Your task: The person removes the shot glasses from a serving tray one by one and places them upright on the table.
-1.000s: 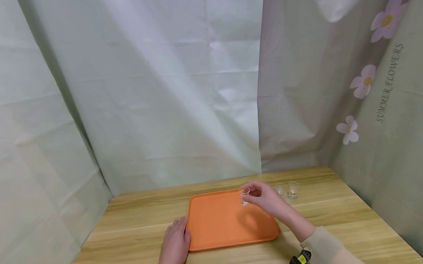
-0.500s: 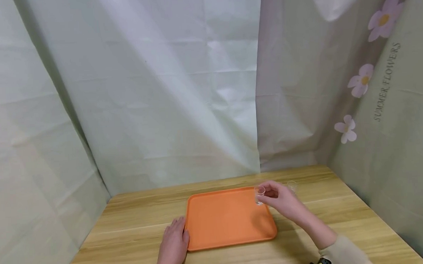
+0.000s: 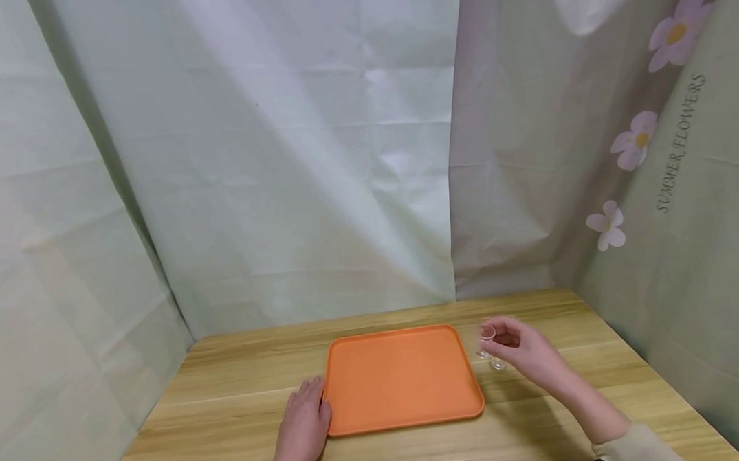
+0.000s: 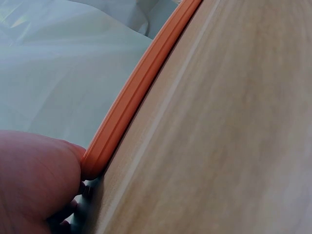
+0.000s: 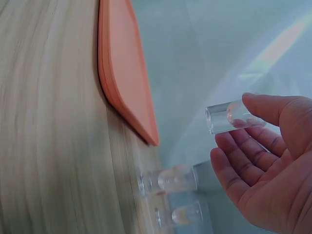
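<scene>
My right hand (image 3: 526, 353) pinches a small clear shot glass (image 3: 484, 346) between thumb and fingers, just past the tray's right edge. In the right wrist view this shot glass (image 5: 220, 118) is held in the air, above the table. More clear shot glasses stand on the table below the hand: one shot glass (image 3: 498, 364) shows under it in the head view, and two appear in the right wrist view, the nearer being a shot glass (image 5: 176, 179). My left hand (image 3: 300, 422) lies along the left edge of the orange tray (image 3: 401, 380), its thumb side touching the rim.
The tray lies flat on a wood-grain table (image 3: 228, 395). Pale curtains (image 3: 317, 157) hang behind and at both sides, with printed flowers on the right.
The right hand has moved right with the shot glass, from over the tray to beyond its right edge, near the standing glasses. The left hand stays at the tray's left edge.
</scene>
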`<state>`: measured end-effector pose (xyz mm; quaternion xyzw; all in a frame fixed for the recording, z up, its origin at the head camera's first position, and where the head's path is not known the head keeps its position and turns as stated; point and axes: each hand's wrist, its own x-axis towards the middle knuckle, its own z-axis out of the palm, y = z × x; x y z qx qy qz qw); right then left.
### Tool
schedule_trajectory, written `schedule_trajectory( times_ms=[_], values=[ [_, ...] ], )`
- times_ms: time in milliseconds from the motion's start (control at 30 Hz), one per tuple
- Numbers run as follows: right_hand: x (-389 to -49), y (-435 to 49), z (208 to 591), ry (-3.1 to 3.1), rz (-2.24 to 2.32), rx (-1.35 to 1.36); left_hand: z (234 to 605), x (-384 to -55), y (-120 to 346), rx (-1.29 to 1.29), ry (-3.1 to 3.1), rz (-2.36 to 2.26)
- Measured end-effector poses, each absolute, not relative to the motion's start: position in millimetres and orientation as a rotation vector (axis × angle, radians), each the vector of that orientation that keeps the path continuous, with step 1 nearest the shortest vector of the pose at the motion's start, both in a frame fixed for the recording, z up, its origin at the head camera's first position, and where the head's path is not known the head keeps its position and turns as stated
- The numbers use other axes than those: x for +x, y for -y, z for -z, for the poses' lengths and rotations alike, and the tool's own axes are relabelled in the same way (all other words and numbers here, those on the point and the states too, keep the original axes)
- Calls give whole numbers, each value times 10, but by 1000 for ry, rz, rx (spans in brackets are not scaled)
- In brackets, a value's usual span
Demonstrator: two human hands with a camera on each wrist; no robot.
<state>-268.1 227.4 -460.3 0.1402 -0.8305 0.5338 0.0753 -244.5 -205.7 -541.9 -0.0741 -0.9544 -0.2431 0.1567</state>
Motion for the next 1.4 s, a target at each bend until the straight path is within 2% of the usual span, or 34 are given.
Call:
schedule_trajectory(
  times_ms=[667, 1400],
  values=[
    [-2615, -2827, 4650, 2582, -1461, 230, 5424, -2464, 2066, -213, 2742, 688],
    [-2858, -3009, 5024, 2600, -1374, 203, 5405, -2453, 2050, -222, 2741, 687]
  ],
)
